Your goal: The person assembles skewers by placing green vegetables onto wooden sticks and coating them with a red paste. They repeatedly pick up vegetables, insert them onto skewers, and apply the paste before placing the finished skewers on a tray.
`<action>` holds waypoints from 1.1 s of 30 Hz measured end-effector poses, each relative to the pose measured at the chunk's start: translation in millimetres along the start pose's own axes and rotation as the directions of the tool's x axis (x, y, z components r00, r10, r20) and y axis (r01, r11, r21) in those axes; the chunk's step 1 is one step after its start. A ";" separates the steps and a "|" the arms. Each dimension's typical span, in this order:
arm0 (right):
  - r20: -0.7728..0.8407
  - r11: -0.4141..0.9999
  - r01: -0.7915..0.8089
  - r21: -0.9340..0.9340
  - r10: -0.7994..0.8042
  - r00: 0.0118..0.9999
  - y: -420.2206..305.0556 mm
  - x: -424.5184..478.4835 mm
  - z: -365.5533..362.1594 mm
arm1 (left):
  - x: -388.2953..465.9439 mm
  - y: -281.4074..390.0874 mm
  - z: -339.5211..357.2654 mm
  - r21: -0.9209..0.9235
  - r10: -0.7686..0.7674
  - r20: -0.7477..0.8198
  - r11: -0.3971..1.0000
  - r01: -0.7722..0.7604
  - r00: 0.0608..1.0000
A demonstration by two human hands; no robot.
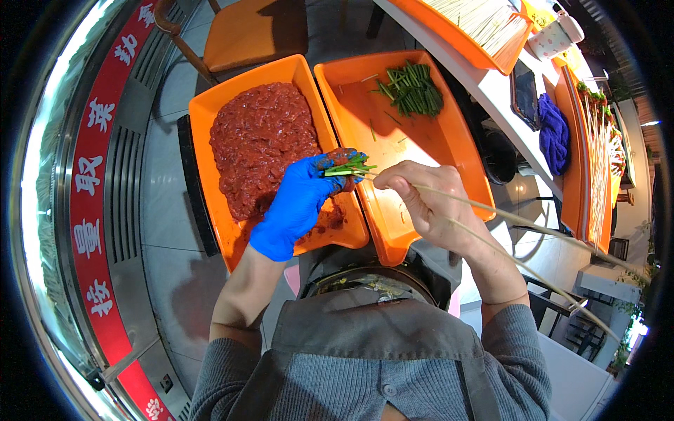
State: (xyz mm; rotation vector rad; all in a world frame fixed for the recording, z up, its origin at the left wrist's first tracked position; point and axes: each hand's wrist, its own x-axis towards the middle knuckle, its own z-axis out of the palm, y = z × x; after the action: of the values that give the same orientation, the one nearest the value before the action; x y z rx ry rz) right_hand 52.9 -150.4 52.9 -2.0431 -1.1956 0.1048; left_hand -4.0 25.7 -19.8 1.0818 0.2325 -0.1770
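My left hand (303, 197), in a blue glove smeared with red paste, holds a small bunch of cut green stalks (347, 168). Opposite it, my bare right hand (429, 202) grips thin wooden skewers (505, 213); one skewer's end meets the stalks, and the long shafts stretch to the lower right. Beneath my left hand is an orange tray (202, 113) with a mass of marinated red meat (263, 142). The orange tray beside it (347, 66) holds a pile of cut green stalks (413, 89) at its far end.
A white table (492, 100) at the right bears an orange tray of bare skewers (453, 26), a lidded container (553, 39), a purple cloth (554, 134) and a tray of loaded skewers (574, 184). An orange-seated chair (255, 31) stands beyond the trays; a refrigerated display case (116, 194) lines the left.
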 end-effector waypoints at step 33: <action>-0.031 1.000 0.013 0.017 -0.013 0.999 5.1 3.7 -9.2 | 1.4 2.0 2.4 0.038 -0.005 -0.118 0.999 0.010 0.993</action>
State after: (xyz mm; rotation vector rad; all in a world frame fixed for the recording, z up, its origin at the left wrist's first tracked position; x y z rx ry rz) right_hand 62.5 -154.2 57.3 -2.0151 -1.1849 0.0763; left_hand -1.9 24.4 -17.4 1.1316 0.3403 -0.1247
